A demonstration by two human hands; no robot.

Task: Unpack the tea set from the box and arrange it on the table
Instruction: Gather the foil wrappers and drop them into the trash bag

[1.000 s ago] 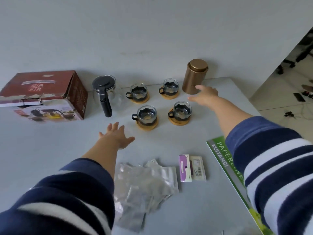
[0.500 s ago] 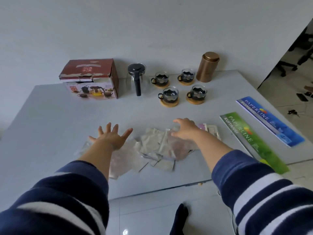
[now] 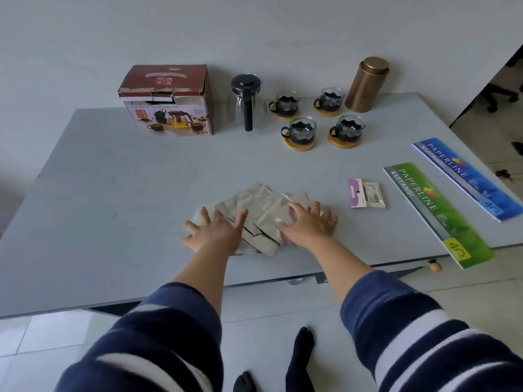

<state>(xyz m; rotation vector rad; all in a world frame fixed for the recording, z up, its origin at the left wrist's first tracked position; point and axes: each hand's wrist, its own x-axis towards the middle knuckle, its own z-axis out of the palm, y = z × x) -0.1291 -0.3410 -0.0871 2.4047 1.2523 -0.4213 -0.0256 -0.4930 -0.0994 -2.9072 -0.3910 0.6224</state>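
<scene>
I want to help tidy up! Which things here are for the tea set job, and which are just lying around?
Tea set job:
box
teapot
four cups on coasters
tin
packets, under the left hand and right hand

Just lying about:
green booklet
blue booklet
small purple pack

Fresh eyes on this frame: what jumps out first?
Both hands, left hand and right hand, lie spread on a pile of silvery packets near the table's front edge. At the back stand the red box, a glass teapot, four glass cups on wooden coasters and a bronze canister.
</scene>
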